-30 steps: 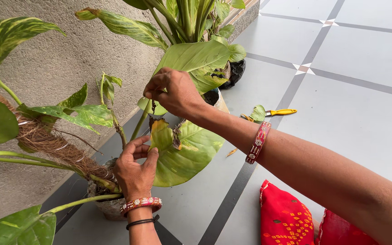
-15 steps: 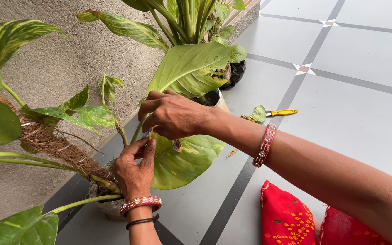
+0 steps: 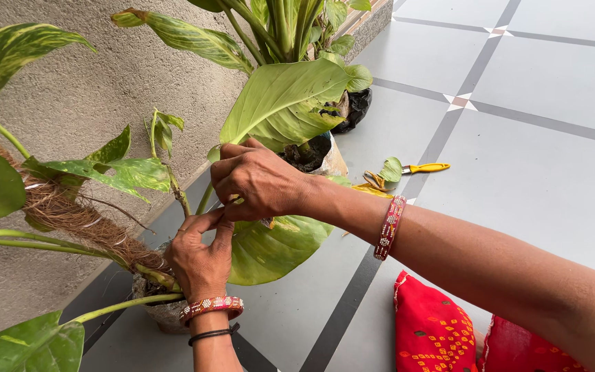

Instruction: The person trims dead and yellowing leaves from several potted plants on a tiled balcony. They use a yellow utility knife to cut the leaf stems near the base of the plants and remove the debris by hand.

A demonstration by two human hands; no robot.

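Observation:
A large green and yellow leaf point(image 3: 277, 249) with a brown torn edge hangs low from a potted plant beside the wall. My right hand point(image 3: 256, 180) is closed over the leaf's upper part near its stem. My left hand point(image 3: 200, 260) pinches the same leaf at its left edge, fingertips touching the right hand. The pot point(image 3: 163, 313) sits below my left wrist, mostly hidden. A brown fibre-wrapped support pole point(image 3: 84, 224) leans out of it to the left.
A rough grey wall point(image 3: 91, 83) runs along the left. A second potted plant point(image 3: 311, 155) with a broad leaf point(image 3: 284, 100) stands behind my hands. A yellow-handled cutting tool point(image 3: 425, 168) lies on the grey tiled floor beside cut leaf bits. Red patterned cloth point(image 3: 435, 331) is at the bottom right.
My right hand has come down from the higher stem onto the damaged leaf. It now meets my left hand, which has stayed on the leaf's edge.

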